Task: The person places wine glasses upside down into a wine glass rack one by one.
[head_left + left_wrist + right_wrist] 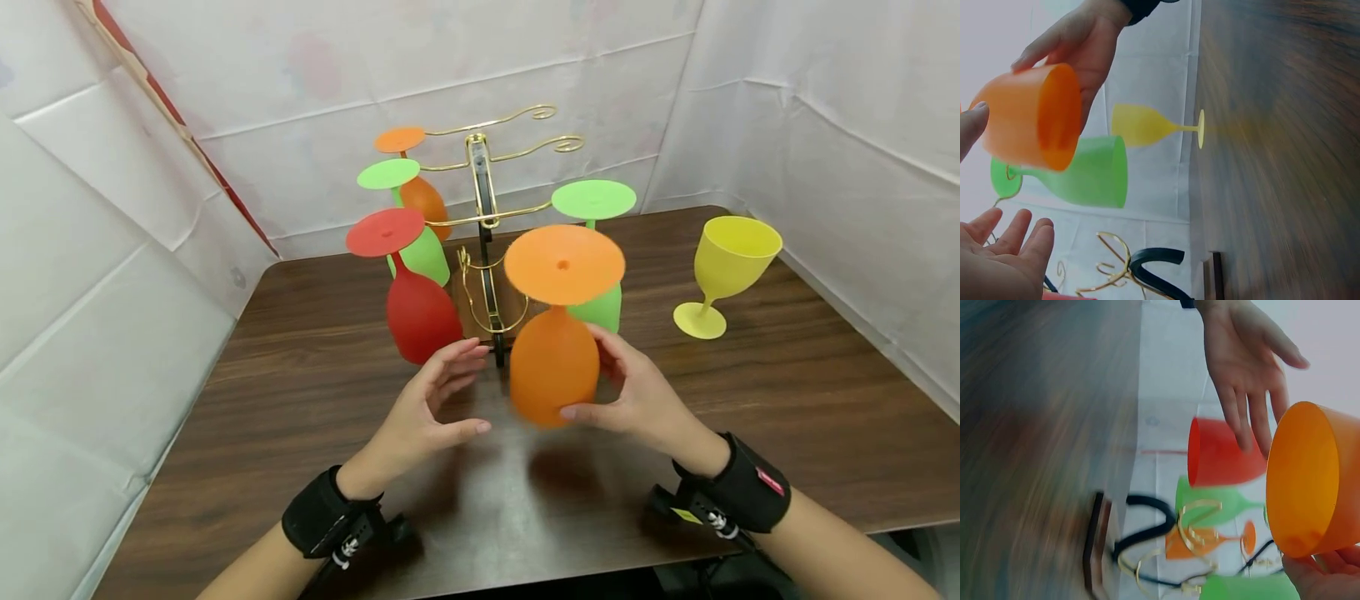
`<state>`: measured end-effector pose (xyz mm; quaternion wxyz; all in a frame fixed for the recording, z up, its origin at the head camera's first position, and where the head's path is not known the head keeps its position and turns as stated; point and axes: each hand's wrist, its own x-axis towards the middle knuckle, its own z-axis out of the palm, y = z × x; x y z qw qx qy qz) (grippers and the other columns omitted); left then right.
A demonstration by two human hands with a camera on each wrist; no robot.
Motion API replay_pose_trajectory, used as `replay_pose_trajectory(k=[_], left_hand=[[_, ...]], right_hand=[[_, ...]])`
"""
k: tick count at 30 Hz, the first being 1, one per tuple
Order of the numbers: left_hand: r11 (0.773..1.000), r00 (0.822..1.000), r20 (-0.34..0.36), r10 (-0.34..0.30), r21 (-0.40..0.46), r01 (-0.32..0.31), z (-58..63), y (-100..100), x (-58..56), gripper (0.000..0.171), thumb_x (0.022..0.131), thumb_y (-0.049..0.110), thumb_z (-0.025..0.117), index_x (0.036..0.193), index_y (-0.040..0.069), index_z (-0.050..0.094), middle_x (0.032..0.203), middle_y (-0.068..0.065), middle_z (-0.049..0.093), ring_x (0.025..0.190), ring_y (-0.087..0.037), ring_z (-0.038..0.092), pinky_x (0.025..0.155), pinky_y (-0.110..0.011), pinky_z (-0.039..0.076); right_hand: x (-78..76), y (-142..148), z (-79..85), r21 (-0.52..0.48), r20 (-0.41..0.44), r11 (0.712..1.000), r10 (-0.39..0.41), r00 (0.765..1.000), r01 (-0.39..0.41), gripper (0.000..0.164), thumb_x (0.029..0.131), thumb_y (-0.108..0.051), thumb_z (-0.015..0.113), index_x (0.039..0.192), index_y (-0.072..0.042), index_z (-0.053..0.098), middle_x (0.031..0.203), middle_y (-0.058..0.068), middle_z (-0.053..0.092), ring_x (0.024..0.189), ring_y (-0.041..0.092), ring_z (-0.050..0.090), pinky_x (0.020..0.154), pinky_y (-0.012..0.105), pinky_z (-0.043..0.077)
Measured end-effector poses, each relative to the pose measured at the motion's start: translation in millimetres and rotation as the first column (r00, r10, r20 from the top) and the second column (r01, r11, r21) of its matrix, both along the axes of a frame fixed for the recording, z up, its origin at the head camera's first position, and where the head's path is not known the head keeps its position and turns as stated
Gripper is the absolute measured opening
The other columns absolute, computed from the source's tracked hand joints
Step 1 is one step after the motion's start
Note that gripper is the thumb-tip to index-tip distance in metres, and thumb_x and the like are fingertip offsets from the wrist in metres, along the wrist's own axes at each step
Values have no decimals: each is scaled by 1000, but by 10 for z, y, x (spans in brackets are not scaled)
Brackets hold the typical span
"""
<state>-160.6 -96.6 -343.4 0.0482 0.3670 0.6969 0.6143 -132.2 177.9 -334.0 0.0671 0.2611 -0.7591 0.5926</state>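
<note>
Orange all over, the nearest goblet (555, 367) is mouth down and foot up; from the head view I see the right hand (637, 396) gripping its bowl, thumb near the rim, which leaves stem and foot free. It is just in front of the gold wire rack (487, 218), off the tabletop (315, 358). The left hand (438, 404) is wide beside it, holding nothing. A red goblet (423, 317), two green goblets (603, 312) and a second orange goblet (424, 200) hang by their feet from the rack's arms, keeping their bowls clear of the wood. A yellow goblet (731, 262) stands upright to the right.

From the left wrist, wire shows at the near green goblet's stem; its broad foot, I'd judge, stops it slipping through.

From the right wrist, the left palm faces the held bowl, fingers extended, so the right hand alone seems to carry the weight.
</note>
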Motion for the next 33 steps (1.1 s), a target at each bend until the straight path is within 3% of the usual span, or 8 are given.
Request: replay_pose_trajectory(k=[6, 16, 33], left_hand=[[1000, 1000, 2, 25, -18, -25, -15, -63, -9, 76, 77, -2, 75, 141, 10, 36, 138, -8, 46, 126, -22, 45, 105, -32, 38], [998, 999, 4, 54, -33, -54, -10, -158, 23, 74, 78, -2, 73, 142, 9, 35, 139, -9, 45, 126, -20, 45, 105, -32, 38], [996, 997, -3, 75, -40, -75, -48, -183, 26, 73, 79, 1, 74, 141, 6, 35, 138, -9, 46, 125, -20, 46, 104, -29, 39]], right_hand=[[59, 313, -14, 0, 23, 998, -61, 998, 61, 75, 74, 9, 73, 139, -5, 39, 124, 5, 53, 104, 13, 55, 88, 19, 48], [105, 729, -30, 106, -21, 972, -211, 977, 212, 73, 77, 11, 69, 140, -5, 37, 121, -4, 52, 99, 6, 57, 81, 14, 50], [-209, 937, 62, 178, 17, 909, -386, 922, 377, 66, 83, -5, 71, 140, -9, 38, 120, 0, 51, 101, 7, 54, 81, 9, 46]])
